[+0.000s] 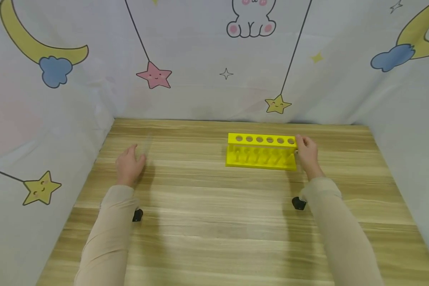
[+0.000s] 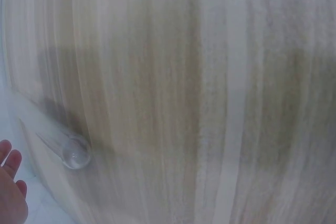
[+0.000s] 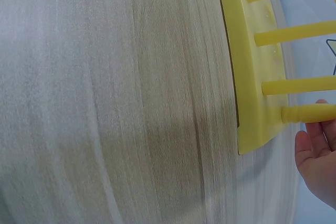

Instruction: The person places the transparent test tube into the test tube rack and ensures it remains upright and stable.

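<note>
A yellow test tube rack (image 1: 261,140) stands upright toward the back of the table, right of the middle, with a row of round holes along its top bar and pegs on its base. At its right end my right hand (image 1: 308,154) holds the rack; in the right wrist view the fingers of that hand (image 3: 319,153) touch the end post. On the left lies a clear test tube (image 2: 58,137), only faintly visible in the head view. My left hand (image 1: 128,163) is just beside the tube, its fingers (image 2: 11,163) loosely bent and apart from it in the left wrist view.
The wood-grain table (image 1: 214,214) is bounded at the back and sides by a white cloth (image 1: 200,95) printed with stars and moons. Small black devices (image 1: 298,203) sit under both wrists. The rack stands near the back edge.
</note>
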The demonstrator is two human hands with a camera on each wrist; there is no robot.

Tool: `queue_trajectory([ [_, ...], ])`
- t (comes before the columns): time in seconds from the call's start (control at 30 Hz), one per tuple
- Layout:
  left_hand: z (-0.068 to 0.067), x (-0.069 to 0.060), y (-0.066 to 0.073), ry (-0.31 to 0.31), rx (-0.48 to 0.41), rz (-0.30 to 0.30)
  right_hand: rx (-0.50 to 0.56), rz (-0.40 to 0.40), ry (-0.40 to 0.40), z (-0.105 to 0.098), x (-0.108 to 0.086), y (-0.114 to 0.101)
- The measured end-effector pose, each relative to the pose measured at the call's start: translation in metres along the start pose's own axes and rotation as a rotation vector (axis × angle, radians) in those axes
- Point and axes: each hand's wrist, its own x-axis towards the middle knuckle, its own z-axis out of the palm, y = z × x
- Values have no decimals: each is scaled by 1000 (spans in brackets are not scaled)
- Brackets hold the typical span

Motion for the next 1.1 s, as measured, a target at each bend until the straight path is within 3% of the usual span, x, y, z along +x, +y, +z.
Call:
queue_trajectory([
  [0.07, -1, 1, 1, -1, -7, 0, 27, 13, 2, 0, 0, 0],
  [0.4, -2, 9, -2, -118, -3, -9, 89, 41, -10, 0, -3, -4],
  [1.1, 6, 13, -4, -180, -61, -53, 111, 49, -44, 1, -3, -1],
])
